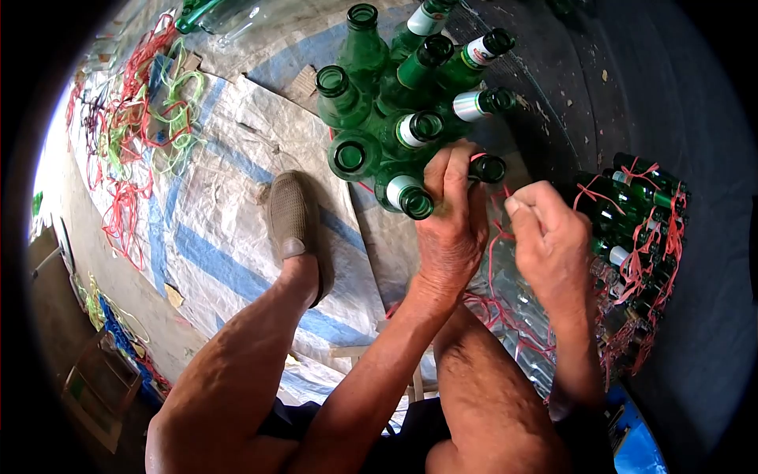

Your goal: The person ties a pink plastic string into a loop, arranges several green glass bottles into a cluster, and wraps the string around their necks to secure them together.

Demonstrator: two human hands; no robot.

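Observation:
A cluster of green glass bottles [359, 158] stands upright, close together, in front of me, some with white or green neck labels. My left hand [454, 209] is closed among the nearest necks, between a white-labelled bottle [404, 193] and another bottle [487, 168]. What its fingertips grip is hidden. To the right, my right hand [553, 237] is closed in a fist on red plastic string [506, 191]. The string runs toward the bottle neck beside my left hand, and a loose length hangs below.
Bundles of green bottles tied with red string [651, 209] lie at the right. Clear bottles [537, 316] lie near my right leg. Red and green string [142, 118] is heaped at upper left on a white and blue sheet [213, 213]. My shoe [294, 213] rests left of the cluster.

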